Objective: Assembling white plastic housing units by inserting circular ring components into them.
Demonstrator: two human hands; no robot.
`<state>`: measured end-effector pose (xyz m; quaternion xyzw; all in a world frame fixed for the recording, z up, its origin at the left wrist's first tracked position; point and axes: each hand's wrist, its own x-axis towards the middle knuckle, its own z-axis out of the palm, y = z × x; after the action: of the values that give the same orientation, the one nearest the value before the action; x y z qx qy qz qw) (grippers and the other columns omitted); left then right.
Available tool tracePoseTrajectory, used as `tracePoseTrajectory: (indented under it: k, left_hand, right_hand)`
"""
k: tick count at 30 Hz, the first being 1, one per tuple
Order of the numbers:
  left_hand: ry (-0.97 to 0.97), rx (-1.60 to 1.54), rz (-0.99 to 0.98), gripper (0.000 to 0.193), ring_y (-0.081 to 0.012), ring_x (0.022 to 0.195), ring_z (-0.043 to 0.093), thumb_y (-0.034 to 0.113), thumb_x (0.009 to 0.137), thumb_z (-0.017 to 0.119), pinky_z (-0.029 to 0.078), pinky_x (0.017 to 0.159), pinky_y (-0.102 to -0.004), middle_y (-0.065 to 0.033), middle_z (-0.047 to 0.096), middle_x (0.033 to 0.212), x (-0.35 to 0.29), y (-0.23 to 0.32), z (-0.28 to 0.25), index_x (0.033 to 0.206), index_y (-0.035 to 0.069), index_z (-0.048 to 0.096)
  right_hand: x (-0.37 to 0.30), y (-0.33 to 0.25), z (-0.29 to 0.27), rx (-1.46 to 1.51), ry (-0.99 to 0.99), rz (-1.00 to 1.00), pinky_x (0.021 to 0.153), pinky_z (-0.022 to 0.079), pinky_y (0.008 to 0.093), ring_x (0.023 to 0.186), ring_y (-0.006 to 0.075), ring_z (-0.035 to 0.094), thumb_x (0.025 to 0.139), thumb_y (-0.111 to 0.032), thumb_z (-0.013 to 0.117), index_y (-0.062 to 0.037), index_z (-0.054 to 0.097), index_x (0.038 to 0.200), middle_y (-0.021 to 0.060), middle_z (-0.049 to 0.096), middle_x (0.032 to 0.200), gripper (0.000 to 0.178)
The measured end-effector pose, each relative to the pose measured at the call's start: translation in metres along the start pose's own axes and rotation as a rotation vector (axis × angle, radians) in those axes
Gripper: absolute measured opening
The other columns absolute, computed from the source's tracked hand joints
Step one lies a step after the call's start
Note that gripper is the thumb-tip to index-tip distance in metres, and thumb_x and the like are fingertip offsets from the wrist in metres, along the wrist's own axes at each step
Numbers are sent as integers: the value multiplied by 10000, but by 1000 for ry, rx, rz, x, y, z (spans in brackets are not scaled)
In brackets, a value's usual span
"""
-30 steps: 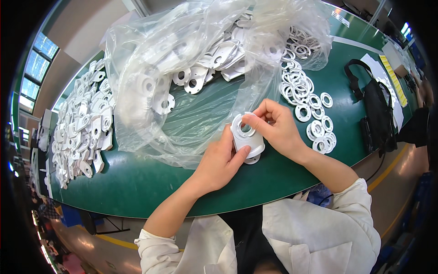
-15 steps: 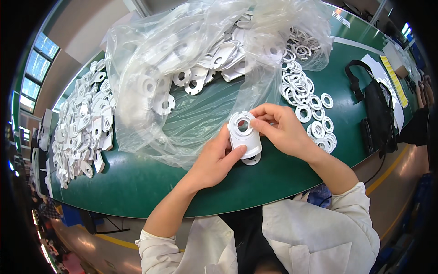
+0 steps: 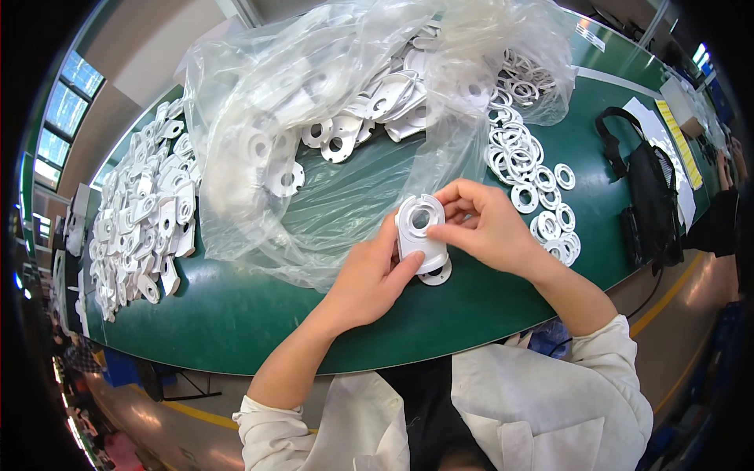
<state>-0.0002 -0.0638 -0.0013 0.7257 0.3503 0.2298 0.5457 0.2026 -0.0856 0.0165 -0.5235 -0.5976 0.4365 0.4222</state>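
Note:
My left hand (image 3: 371,275) is closed around a white plastic housing (image 3: 430,245), a flat-faced piece with a rounded top and a round hole. Its thumb lies across the lower face. A white ring (image 3: 404,221) rests around the hole. My right hand (image 3: 491,234) pinches the right edge of the ring and housing, thumb in front and fingers curled behind. Partly hidden below the housing, another white round piece with holes (image 3: 440,276) lies on the green table (image 3: 314,334).
A big clear plastic bag (image 3: 251,86) with white parts spreads across the back. Stacked white pieces (image 3: 141,228) lie at left. Loose white rings (image 3: 525,198) lie right of my hands. A black bag (image 3: 652,188), papers and a yellow strip (image 3: 679,141) are at far right.
The housing has tipped slightly, so its face shows more squarely and its lower end less. My right thumb has slid a little down along the ring's edge.

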Motion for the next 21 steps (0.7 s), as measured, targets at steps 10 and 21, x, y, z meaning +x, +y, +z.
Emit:
tracePoseTrajectory:
  k: [10, 21]
  left_hand:
    - [13, 81, 68, 558, -299, 733, 658, 148, 902, 550, 490, 696, -364, -171, 660, 863, -2, 8, 6, 1396, 37, 316]
    - [-7, -42, 54, 608, -256, 767, 664, 140, 902, 555, 493, 687, -363, -146, 667, 944, 0, -10, 0, 1424, 27, 265]
  right_hand:
    - [-2, 5, 7, -13, 91, 77, 563, 431, 178, 640, 23, 541, 823, -161, 736, -20, 576, 829, 2, 612, 736, 214]
    - [0, 3, -3, -36, -84, 17, 705, 515, 219, 780, 79, 636, 817, -107, 716, 34, 627, 1057, 68, 682, 863, 293]
